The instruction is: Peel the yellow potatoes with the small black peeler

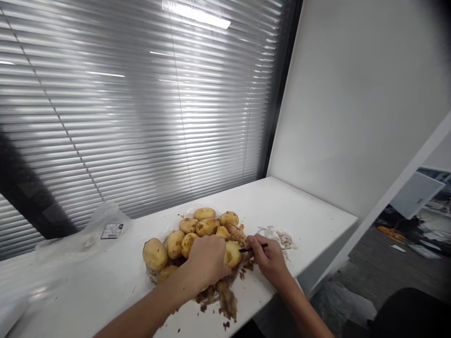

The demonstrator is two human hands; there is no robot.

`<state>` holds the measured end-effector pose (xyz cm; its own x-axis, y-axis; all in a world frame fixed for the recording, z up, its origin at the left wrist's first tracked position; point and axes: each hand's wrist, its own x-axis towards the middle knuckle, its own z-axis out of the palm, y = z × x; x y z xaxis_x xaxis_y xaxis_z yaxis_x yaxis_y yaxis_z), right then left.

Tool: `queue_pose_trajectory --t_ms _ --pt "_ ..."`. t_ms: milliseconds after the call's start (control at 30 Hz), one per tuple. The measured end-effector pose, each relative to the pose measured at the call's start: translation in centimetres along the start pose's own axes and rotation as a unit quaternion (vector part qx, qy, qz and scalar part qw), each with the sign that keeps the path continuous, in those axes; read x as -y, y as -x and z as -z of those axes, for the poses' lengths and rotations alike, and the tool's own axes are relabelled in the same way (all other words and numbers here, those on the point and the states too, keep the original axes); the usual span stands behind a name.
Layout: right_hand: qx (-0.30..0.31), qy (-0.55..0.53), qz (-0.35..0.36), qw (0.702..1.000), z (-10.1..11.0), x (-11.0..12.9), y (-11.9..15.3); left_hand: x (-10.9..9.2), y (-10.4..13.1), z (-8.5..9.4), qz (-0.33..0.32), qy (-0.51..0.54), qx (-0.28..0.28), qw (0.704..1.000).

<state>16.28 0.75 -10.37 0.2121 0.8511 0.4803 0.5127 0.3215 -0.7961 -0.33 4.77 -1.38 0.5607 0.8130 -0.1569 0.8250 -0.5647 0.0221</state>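
My left hand (208,259) is closed around a pale yellow potato (232,254), its bare flesh facing right. In my right hand (269,259), pinched between thumb and fingers, is a slim black tool (254,248). The tool's left end touches or nearly touches the potato; its exact kind is too small to make out. Behind and left of my left hand lie several more potatoes (207,226) with brown spots, on clear plastic (150,277). Brown peelings (228,300) lie below the held potato, and a heap of tan shavings (237,234) sits behind it.
A crumpled clear bag with a label (112,230) lies on the white table (88,281) at the left. Whitish scraps (278,237) lie to the right of the potatoes. Window blinds (141,117) stand behind the table, and a white wall (352,103) borders its right side.
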Motion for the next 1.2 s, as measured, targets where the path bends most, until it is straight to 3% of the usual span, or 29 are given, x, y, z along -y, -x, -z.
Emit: queue_pose_trajectory --t_ms 133,267,400,567,700,867,1033,1200 --pt "0.034 -0.007 0.016 0.999 -0.5 0.4 -0.1 0.0 -0.1 0.0 0.010 0.002 0.003 1.000" --pt "0.004 0.015 0.014 1.000 -0.4 0.7 -0.3 -0.1 0.0 0.1 0.001 -0.003 0.007 1.000" --pt "0.032 0.000 0.024 0.999 -0.2 0.5 -0.3 -0.2 0.1 0.2 0.011 -0.001 0.000 1.000" --pt "0.002 -0.004 -0.002 1.000 0.1 0.1 -0.2 -0.1 -0.1 -0.2 -0.003 -0.003 -0.013 1.000" --pt "0.033 -0.023 0.005 0.999 -0.1 0.1 0.0 0.0 -0.1 -0.3 0.009 0.000 -0.015 1.000" --pt "-0.006 -0.016 -0.019 1.000 0.1 -0.5 0.0 -0.2 0.1 0.1 0.001 0.001 -0.001 1.000" --pt "0.030 -0.032 -0.012 0.999 0.0 -0.6 -0.1 -0.2 -0.1 -0.1 0.014 0.001 -0.002 1.000" --pt "-0.008 -0.010 -0.016 1.000 0.2 -0.9 -0.4 -0.2 0.0 -0.1 0.002 0.004 -0.010 1.000"
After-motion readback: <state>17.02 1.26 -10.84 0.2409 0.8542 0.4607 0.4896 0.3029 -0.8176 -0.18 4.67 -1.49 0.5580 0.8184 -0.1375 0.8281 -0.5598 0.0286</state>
